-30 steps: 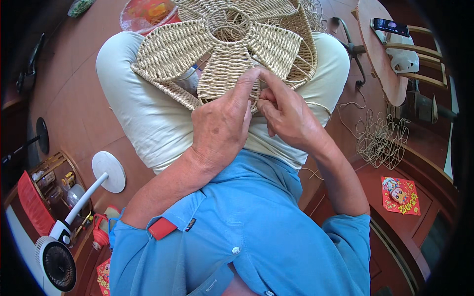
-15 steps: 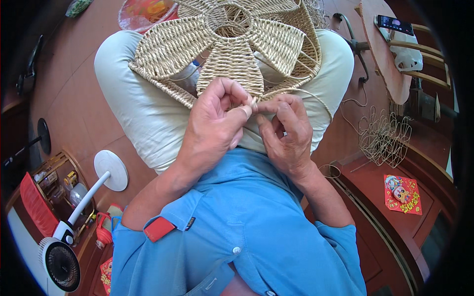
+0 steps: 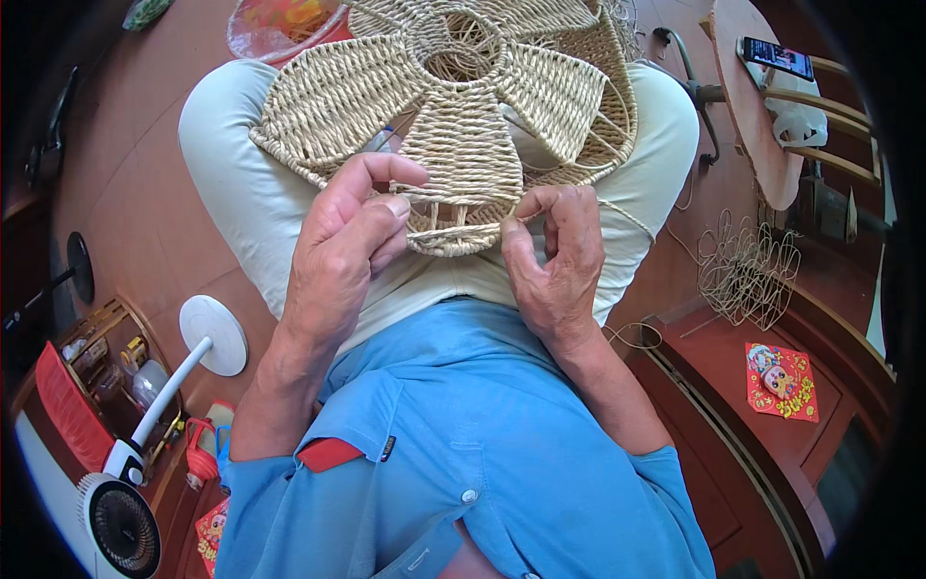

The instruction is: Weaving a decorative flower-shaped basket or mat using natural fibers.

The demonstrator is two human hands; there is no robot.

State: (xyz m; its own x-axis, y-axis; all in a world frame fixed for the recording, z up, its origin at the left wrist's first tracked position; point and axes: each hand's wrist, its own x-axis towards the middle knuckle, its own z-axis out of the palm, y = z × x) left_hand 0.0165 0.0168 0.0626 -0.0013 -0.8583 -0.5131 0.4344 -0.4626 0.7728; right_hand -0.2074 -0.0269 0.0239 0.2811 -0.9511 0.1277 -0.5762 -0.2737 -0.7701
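A woven straw piece (image 3: pixel 461 145) with petal-shaped panels round a ring lies across my lap. My left hand (image 3: pixel 345 232) is beside the left end of its near rim, thumb and index finger apart, the other fingers curled. My right hand (image 3: pixel 559 251) pinches straw cord at the right corner of the near panel, thumb against index finger. Between that panel and the near rim (image 3: pixel 453 241), a gap is crossed by short upright strands. A loose length of straw cord (image 3: pixel 627 214) runs off to the right of my right hand.
A red basin lined with clear plastic (image 3: pixel 280 29) stands beyond my left knee. To the right are a round board (image 3: pixel 757 125) bearing a phone (image 3: pixel 777 58), and a tangled coil of cord (image 3: pixel 748 270). A white fan (image 3: pixel 121 521) stands at lower left.
My hands have moved apart from their close pinch at the near panel's edge. My left hand shifted left and its index finger lifted. The near rim and gap now show.
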